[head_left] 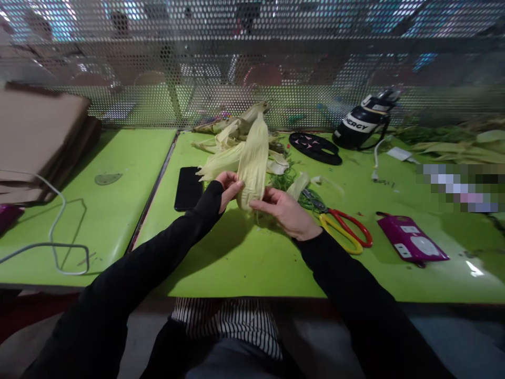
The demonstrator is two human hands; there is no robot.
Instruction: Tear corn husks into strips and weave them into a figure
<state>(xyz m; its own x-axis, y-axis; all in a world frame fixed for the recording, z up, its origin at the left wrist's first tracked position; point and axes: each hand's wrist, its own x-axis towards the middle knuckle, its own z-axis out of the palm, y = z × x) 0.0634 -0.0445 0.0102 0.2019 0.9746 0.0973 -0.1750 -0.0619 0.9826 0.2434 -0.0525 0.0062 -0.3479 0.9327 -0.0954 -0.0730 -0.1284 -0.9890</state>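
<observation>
A perforated metal screen (197,63) runs across the back of your bench, and the bright green table (244,263) fills the space in front of you. A stack of brown cardboard (39,137) sits at the far left, with a white cable (59,237) looping below it.

You hold a pale corn husk (252,163) upright over the middle of the table, its lower end between your two hands and its tip rising in front of the pile of loose husks (232,131) behind it. Your left hand (229,188) has its fingers and thumb closed on the husk's lower left edge. Your right hand (286,210) pinches the lower right edge, fingers drawn together on it.

Just left of your left hand lies a black phone (188,188), flat on the table. Scissors (343,229) with red and yellow handles lie just beside your right wrist, and a magenta power strip (412,239) lies further right. A black bottle (365,123) lies tipped near the screen, beside a black disc (315,147) with pink stars.
</observation>
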